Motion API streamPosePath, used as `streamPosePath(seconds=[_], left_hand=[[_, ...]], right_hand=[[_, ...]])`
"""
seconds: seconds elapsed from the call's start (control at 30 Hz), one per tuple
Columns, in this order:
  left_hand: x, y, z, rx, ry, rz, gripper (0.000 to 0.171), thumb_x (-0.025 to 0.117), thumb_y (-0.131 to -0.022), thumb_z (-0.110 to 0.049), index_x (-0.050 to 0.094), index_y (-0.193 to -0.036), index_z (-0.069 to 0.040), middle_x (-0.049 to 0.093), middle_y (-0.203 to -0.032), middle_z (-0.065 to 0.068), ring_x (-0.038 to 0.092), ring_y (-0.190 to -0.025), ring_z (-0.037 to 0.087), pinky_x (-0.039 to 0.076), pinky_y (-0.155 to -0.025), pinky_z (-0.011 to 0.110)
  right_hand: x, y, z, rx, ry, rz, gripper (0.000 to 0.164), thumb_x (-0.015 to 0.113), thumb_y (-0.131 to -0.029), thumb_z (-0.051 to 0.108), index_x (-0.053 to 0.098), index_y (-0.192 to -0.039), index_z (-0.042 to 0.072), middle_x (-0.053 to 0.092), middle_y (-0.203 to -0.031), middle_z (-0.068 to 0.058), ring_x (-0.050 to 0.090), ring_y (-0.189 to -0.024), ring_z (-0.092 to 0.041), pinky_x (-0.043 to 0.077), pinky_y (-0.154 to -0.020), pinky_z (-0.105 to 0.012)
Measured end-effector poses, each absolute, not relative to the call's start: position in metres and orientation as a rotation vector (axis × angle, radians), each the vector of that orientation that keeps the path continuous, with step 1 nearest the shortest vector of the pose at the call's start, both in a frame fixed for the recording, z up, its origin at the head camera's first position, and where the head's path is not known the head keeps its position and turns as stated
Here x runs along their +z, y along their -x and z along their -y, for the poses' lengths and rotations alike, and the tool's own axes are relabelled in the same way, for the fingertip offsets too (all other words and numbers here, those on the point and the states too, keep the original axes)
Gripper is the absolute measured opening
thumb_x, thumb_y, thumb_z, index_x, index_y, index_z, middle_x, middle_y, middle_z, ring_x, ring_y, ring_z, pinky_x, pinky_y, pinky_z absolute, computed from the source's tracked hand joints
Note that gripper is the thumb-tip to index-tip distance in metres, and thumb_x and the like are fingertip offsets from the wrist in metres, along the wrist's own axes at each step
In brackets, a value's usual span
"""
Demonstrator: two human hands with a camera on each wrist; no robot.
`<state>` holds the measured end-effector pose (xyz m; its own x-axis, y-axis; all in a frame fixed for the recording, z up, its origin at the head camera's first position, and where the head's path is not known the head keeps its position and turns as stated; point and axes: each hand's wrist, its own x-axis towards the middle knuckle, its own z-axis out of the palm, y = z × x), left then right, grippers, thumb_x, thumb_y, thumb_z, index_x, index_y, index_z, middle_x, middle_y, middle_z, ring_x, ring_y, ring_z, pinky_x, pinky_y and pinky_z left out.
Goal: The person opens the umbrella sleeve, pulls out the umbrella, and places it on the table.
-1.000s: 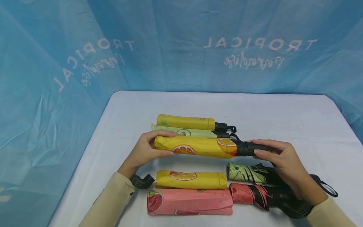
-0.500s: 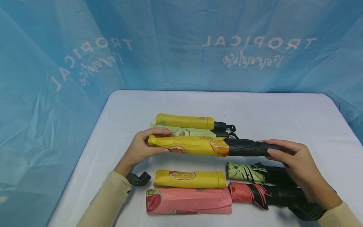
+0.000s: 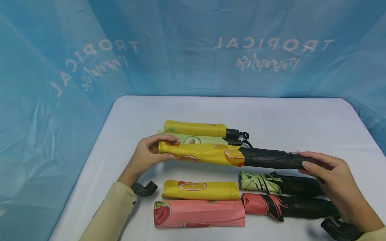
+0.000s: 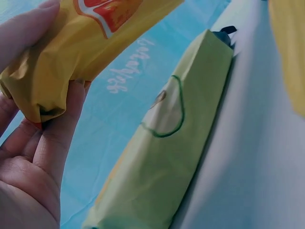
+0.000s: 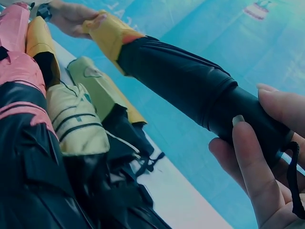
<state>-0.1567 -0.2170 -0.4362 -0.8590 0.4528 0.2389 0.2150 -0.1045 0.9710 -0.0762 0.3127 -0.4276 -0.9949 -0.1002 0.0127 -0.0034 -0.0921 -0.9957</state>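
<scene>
Above the white table, both hands hold a folded black umbrella (image 3: 268, 158) partly out of its yellow sleeve (image 3: 202, 152) printed with orange slices. My left hand (image 3: 144, 155) pinches the sleeve's left end between thumb and fingers; in the left wrist view the cloth (image 4: 52, 71) is bunched there. My right hand (image 3: 334, 174) grips the handle (image 5: 250, 121), from which a black wrist cord hangs in the right wrist view. A long stretch of wrapped black canopy shows between sleeve and handle. The umbrella's far end is hidden inside the sleeve.
Behind lie a yellow sleeved umbrella (image 3: 194, 129) and an avocado-print sleeved umbrella (image 3: 193, 139). In front are a yellow sleeve (image 3: 200, 190) and a pink watermelon sleeve (image 3: 199, 214). To their right lie a green-and-black umbrella (image 3: 280, 183) and a pink-and-black umbrella (image 3: 286, 206).
My right hand has moved right, drawing the umbrella farther out of the yellow sleeve, so more black canopy shows. My left hand has shifted slightly left with the sleeve's end.
</scene>
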Motion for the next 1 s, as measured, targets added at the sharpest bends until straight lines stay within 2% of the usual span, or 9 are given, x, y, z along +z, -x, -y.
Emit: streamPosePath(seconds=[0.2, 0.43, 0.63, 1.0], left_hand=[[-0.44, 0.157, 0.227, 2.154, -0.697, -1.953, 0.05, 0.08, -0.083, 0.008, 0.062, -0.129, 0.009, 0.062, -0.131, 0.023, 0.062, -0.121, 0.032, 0.057, -0.094, 0.039], [-0.453, 0.157, 0.236, 2.075, -0.605, -2.007, 0.049, 0.078, -0.086, 0.008, 0.061, -0.132, 0.006, 0.063, -0.133, 0.021, 0.061, -0.124, 0.027, 0.054, -0.098, 0.036], [-0.453, 0.156, 0.239, 2.118, -0.602, -2.014, 0.049, 0.078, -0.086, 0.007, 0.061, -0.132, 0.005, 0.063, -0.131, 0.022, 0.061, -0.123, 0.03, 0.056, -0.096, 0.037], [-0.458, 0.15, 0.245, 2.128, -0.585, -2.037, 0.044, 0.075, -0.088, 0.008, 0.061, -0.13, 0.008, 0.064, -0.128, 0.021, 0.06, -0.122, 0.028, 0.055, -0.096, 0.033]], right_hand=[[-0.431, 0.07, -0.33, -2.235, -0.018, -2.173, 0.035, 0.058, -0.1, -0.008, 0.06, -0.136, -0.008, 0.069, -0.127, -0.002, 0.067, -0.107, -0.012, 0.06, -0.082, -0.027], [-0.438, 0.064, -0.349, -2.239, -0.019, -2.236, 0.034, 0.058, -0.099, -0.011, 0.064, -0.132, -0.005, 0.071, -0.122, 0.001, 0.069, -0.103, -0.01, 0.06, -0.079, -0.027], [-0.44, 0.059, -0.36, -2.24, -0.004, -2.247, 0.035, 0.056, -0.1, -0.011, 0.065, -0.132, -0.002, 0.072, -0.122, 0.003, 0.071, -0.101, -0.009, 0.06, -0.078, -0.027], [-0.449, 0.053, -0.378, -2.278, -0.021, -2.248, 0.036, 0.055, -0.1, -0.013, 0.064, -0.133, -0.003, 0.071, -0.123, 0.004, 0.069, -0.105, -0.006, 0.059, -0.078, -0.024]])
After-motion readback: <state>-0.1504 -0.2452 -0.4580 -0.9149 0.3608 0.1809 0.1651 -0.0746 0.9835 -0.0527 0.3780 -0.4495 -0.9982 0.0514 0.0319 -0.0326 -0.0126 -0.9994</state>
